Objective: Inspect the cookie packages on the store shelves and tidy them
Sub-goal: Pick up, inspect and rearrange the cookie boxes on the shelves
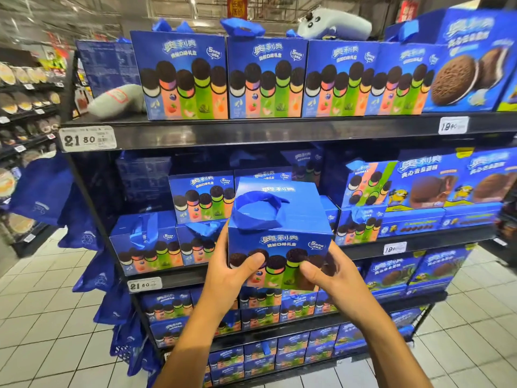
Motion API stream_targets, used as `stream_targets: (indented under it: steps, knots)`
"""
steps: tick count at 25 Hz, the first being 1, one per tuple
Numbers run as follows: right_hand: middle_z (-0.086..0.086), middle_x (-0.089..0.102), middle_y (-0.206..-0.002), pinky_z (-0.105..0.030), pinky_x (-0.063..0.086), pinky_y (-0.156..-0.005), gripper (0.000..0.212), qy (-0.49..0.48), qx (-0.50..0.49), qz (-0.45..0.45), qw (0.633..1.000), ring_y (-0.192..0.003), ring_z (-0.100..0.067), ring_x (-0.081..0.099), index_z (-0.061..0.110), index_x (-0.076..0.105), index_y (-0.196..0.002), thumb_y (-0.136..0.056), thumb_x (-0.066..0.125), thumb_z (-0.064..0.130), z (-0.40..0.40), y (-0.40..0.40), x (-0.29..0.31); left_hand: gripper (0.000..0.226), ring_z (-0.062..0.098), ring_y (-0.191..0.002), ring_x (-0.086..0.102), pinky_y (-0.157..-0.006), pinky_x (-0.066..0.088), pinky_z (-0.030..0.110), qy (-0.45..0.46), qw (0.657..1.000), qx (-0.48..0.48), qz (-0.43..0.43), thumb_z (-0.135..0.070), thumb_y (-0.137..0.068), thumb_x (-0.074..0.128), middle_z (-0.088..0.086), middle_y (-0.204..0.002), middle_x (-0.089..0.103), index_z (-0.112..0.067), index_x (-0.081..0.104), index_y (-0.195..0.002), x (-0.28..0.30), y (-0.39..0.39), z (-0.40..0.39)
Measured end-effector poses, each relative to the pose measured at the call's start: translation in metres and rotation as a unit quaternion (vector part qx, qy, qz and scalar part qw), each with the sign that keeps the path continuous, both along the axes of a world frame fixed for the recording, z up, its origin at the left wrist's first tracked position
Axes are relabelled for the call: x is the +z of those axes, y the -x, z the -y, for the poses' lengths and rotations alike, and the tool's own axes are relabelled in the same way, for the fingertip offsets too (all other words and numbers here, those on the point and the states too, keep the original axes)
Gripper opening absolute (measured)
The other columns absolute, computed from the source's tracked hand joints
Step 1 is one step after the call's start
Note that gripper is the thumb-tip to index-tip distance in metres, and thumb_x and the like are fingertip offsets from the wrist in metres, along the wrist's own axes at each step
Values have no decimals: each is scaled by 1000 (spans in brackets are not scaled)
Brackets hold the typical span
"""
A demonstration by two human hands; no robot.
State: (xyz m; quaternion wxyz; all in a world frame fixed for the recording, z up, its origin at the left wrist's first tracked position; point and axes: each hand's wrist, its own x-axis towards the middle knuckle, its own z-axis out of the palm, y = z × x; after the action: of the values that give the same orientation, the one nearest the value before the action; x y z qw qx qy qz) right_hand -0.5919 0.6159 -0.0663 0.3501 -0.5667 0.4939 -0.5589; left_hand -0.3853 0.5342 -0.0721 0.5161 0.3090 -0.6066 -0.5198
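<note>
I hold a blue cookie gift box (279, 219) with a blue ribbon handle in front of the second shelf. My left hand (232, 273) grips its lower left corner, thumb across the front. My right hand (324, 275) grips its lower right corner the same way. Behind it on the second shelf (363, 252) stand more of the same boxes (201, 197), some stacked; one box (366, 183) at the right lies tilted on its side. A row of upright boxes (265, 79) fills the top shelf.
Grey plush toys (117, 100) lie on the top shelf and on top of the boxes (333, 23). Blue tote bags (84, 236) hang off the rack's left end. Cake-type boxes (430, 186) fill the right side. White tiled floor (42, 317) spreads left.
</note>
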Motion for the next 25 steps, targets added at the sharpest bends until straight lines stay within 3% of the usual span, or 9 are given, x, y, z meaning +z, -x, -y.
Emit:
stream_targets:
  steps: [3,6,7,9,11,15,20,23,25]
  knots:
    - [20,69,-124,-9,49,-85,53,7,-13,10,1000,-115,3,63,27,54,-137,-86,71,30,-1,14,-1,99,5,-116,62,-85,56,24,6,998,-32,47,-54,-61,79,-4,-136,60,-28,38,-146,4,11,4]
    - [16,70,-123,-13,50,-88,44,5,-31,14,999,-114,0,64,39,61,-128,-86,73,34,-2,40,-1,100,6,-130,51,-107,45,33,19,989,-80,125,-53,-66,78,-9,-146,50,-36,29,-150,10,28,9]
    - [16,71,-121,-15,51,-87,40,1,-38,9,999,-112,-1,65,45,63,-123,-85,74,36,-1,49,-1,99,3,-131,50,-107,44,28,21,985,-93,146,-51,-69,77,-13,-149,46,-39,24,-152,12,36,12]
    - [16,72,-116,-16,53,-83,36,-7,-47,-1,999,-106,-2,67,52,66,-114,-85,72,32,3,68,0,95,-15,-116,53,-92,45,7,22,980,-112,164,-42,-80,76,-27,-145,45,-39,17,-154,15,54,17]
    - [16,74,-111,-16,53,-78,34,-13,-51,-4,999,-101,-2,69,50,67,-112,-84,71,31,9,89,-1,88,-26,-100,54,-76,41,-4,24,977,-123,173,-28,-89,72,-47,-124,51,-37,14,-154,16,74,23]
    - [18,75,-102,-14,53,-75,30,-21,-40,-6,999,-94,1,69,33,65,-116,-87,71,27,28,132,2,79,-17,-105,59,-77,45,0,33,980,-101,169,-16,-90,71,-44,-116,58,-34,25,-151,18,116,35]
    - [19,75,-88,-11,50,-70,29,-32,-6,-23,999,-80,3,67,25,65,-116,-94,68,6,66,173,8,68,-4,-104,65,-85,51,12,20,984,-13,176,-21,-82,78,-29,-115,67,-50,44,-133,20,150,52]
    - [18,76,-98,-11,51,-74,33,-34,26,-24,999,-87,2,69,27,63,-124,-94,70,14,82,187,7,57,-5,-99,67,-84,52,16,6,981,10,192,-22,-82,79,-30,-108,68,-49,49,-122,23,154,59]
    - [19,74,-111,-10,51,-78,41,-32,37,-26,998,-99,2,70,31,60,-130,-93,72,20,90,193,8,53,-9,-94,66,-75,51,9,9,980,22,196,-22,-82,79,-33,-104,68,-46,50,-119,30,156,58]
